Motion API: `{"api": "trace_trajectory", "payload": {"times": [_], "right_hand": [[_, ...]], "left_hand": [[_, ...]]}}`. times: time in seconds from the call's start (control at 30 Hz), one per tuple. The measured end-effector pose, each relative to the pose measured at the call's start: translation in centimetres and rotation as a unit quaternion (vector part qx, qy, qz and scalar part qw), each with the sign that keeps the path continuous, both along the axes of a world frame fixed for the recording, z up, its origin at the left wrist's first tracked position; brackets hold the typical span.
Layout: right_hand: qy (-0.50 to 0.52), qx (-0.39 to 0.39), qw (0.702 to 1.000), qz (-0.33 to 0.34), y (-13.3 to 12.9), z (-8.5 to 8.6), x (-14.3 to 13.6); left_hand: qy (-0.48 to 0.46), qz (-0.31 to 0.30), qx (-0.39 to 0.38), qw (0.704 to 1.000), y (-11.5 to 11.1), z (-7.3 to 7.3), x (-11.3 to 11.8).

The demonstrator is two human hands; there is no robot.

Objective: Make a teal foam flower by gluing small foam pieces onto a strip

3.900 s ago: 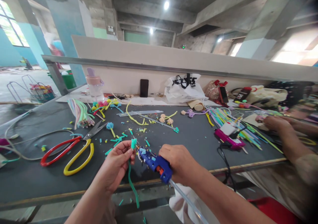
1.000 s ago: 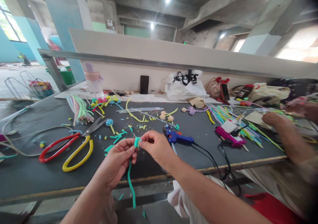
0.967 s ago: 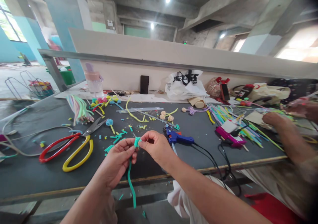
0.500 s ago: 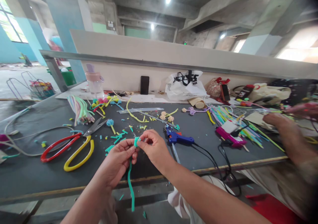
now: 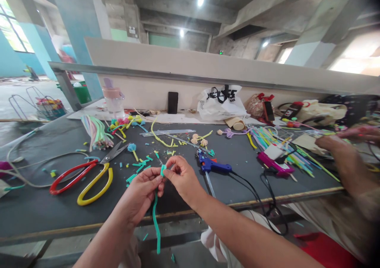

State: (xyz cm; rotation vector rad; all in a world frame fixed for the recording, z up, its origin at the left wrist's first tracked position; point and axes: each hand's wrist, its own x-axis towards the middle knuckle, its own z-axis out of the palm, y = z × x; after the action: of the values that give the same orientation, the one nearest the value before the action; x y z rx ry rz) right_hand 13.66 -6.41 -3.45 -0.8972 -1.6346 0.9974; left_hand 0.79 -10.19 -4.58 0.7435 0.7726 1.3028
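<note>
A teal fuzzy stem (image 5: 156,224) has a small bunched top between my two hands, and its long tail hangs past the table's front edge. My left hand (image 5: 148,183) pinches it just below the bunch. From the right, the fingers of my right hand (image 5: 179,175) close on the bunch itself. Short teal cut pieces (image 5: 139,167) lie behind my left hand. A blue glue gun (image 5: 215,166) rests to the right of my right hand. Large scissors with red and yellow handles (image 5: 95,182) lie partly open at the left.
Stem bundles lie at left (image 5: 96,133) and right (image 5: 274,145), near a magenta glue gun (image 5: 274,165) with a black cable. Another person's hand (image 5: 335,149) is at the far right. A bottle (image 5: 114,103), phone (image 5: 172,103) and white bag (image 5: 221,103) stand behind.
My fingers have shifted slightly around the teal bunch, and the teal stem remains in both hands. The other person's hands at the right have moved slightly.
</note>
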Motion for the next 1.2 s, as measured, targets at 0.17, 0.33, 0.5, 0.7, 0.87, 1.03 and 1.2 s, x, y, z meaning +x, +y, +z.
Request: {"api": "trace_trajectory", "payload": {"times": [0.17, 0.33, 0.5, 0.7, 0.87, 1.03, 1.2], "right_hand": [[0.021, -0.074, 0.997, 0.024, -0.2, -0.1, 0.0], [0.053, -0.116, 0.991, 0.044, -0.3, -0.7, -0.2], [0.165, -0.192, 0.961, 0.109, -0.5, -0.8, -0.4], [0.179, -0.205, 0.956, 0.111, -0.6, -0.4, 0.0], [0.157, -0.167, 0.967, 0.111, -0.2, -0.2, 0.5], [0.056, -0.078, 0.991, 0.092, 0.4, -0.2, 0.8], [0.041, -0.039, 0.997, 0.049, 0.5, -0.4, 0.7]], "left_hand": [[-0.005, 0.004, -0.001, 1.000, 0.0, 0.0, 0.0], [-0.004, 0.006, -0.007, 1.000, 0.0, 0.0, 0.0], [-0.005, 0.013, -0.002, 1.000, 0.0, 0.2, 0.1], [-0.011, 0.013, -0.008, 1.000, 0.0, 0.2, 0.1], [-0.007, 0.007, -0.013, 1.000, -0.1, 0.3, 0.0], [-0.010, 0.007, -0.020, 1.000, -0.1, 0.3, 0.1], [-0.011, 0.004, -0.021, 1.000, -0.1, 0.3, 0.0]]}}
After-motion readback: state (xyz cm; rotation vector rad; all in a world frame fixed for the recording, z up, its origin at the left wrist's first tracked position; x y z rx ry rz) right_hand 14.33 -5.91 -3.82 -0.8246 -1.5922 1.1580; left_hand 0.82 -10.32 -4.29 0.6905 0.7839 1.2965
